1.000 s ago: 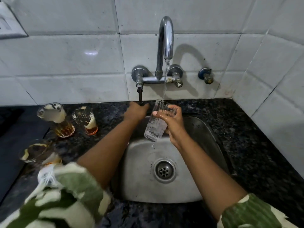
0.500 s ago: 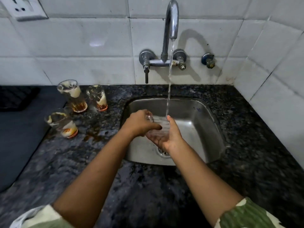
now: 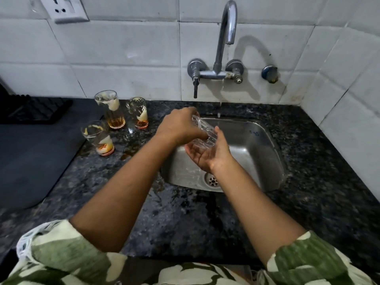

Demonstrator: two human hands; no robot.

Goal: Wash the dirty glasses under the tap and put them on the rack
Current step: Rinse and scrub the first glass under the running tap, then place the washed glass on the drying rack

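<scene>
A clear ribbed glass (image 3: 205, 133) lies tilted on its side above the steel sink (image 3: 255, 145). My left hand (image 3: 181, 125) grips it from above at its rim end. My right hand (image 3: 209, 153) cups it from below, palm up. Water runs from the tap (image 3: 227, 23) and falls just behind the glass. Three dirty glasses with brown liquid and white residue stand left of the sink: a tall one (image 3: 111, 110), one beside it (image 3: 137, 112), and a nearer one (image 3: 98, 137).
A dark ridged rack (image 3: 30, 110) sits on a dark mat (image 3: 30, 157) at the far left of the black granite counter (image 3: 205, 219). A brown spill (image 3: 129, 151) lies near the dirty glasses. A wall socket (image 3: 63, 9) is at top left.
The glass has moved left, out of the water stream, and is now turned on its side. My left hand has shifted over its top.
</scene>
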